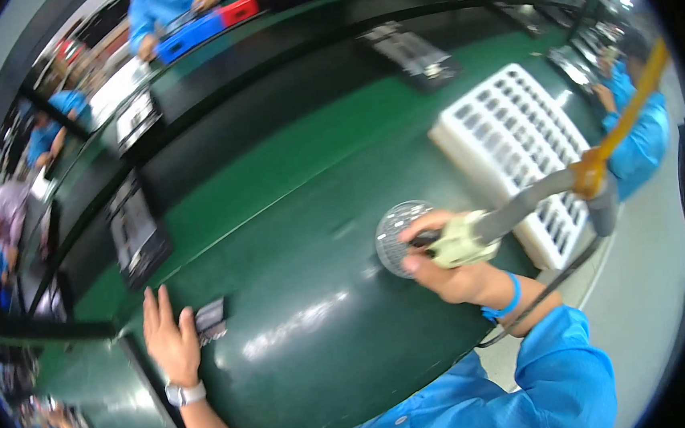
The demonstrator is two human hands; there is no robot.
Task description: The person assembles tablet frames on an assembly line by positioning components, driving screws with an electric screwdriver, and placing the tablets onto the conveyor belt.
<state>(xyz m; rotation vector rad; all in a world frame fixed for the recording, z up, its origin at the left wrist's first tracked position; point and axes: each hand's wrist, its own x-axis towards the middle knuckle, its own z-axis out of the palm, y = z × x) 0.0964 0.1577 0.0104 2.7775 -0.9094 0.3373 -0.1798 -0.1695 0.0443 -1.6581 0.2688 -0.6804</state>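
Note:
My left hand [171, 340] lies flat on the green bench with its fingers stretched out and holds nothing. Close beside its thumb is a small dark flat part [211, 321] with a greyish top. My right hand [448, 274] is wrapped round a pale green electric screwdriver [464, 241], which hangs from a grey arm with a black cable. Its dark front end is over a round clear dish [396, 230] of small shiny pieces, too fine to make out. The tool's tip is hidden by my fingers.
A white tray [470, 143] with rows of slots stands at the right. Black fixtures with flat devices [136, 230] sit on the dark conveyor strip [270, 115] beyond the bench [309, 297]. A yellow cord [632, 115] hangs at the right. Co-workers in blue [643, 142] work around the line.

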